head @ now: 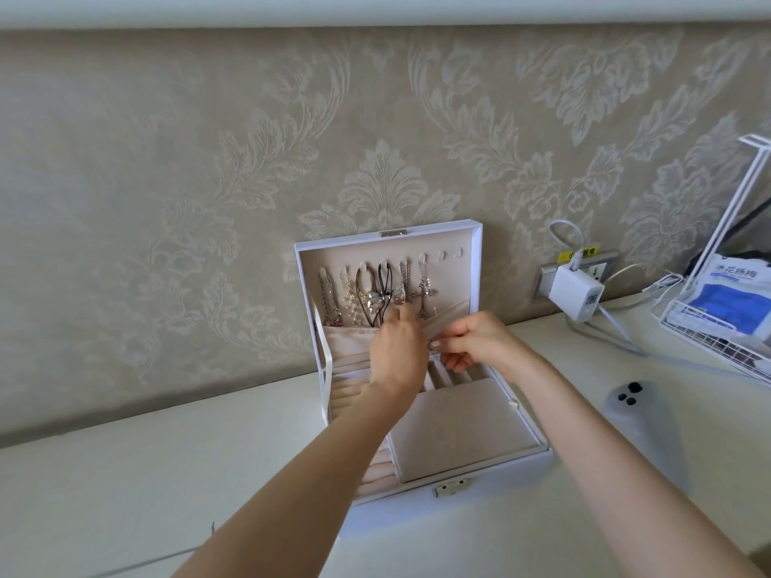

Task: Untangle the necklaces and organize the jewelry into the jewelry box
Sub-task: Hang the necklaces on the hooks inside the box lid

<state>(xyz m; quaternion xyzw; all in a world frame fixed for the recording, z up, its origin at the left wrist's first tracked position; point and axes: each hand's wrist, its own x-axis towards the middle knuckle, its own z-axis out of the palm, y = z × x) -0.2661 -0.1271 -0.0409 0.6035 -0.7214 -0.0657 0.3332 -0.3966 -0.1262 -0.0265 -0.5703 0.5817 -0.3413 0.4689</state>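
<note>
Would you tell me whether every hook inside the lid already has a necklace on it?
No, the two rightmost hooks in the lid are bare.

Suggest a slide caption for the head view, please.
Left hand and right hand at the lid pocket, necklaces hanging above, jewelry box open.

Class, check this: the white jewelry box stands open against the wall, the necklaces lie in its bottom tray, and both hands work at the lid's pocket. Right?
No. The head view shows the necklaces hanging from hooks inside the raised lid, not in the bottom tray. The rest holds: jewelry box open, left hand and right hand at the pocket.
</note>
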